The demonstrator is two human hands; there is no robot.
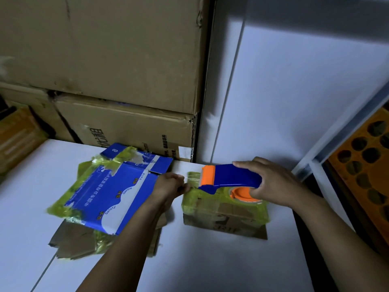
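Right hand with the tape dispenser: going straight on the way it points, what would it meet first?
Probably the left hand, which pinches the clear tape strip just before the blue and orange plastic tape dispenser; depth looks similar.

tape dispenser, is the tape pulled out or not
Pulled out. A clear strip of tape runs from the orange end of the tape dispenser, held by the right hand, to the left hand, which pinches it.

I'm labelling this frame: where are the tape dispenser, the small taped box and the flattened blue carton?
tape dispenser (235, 175): head view, on its blue body.
small taped box (210, 204): head view, on its taped top face.
flattened blue carton (113, 184): head view, on its blue printed face.
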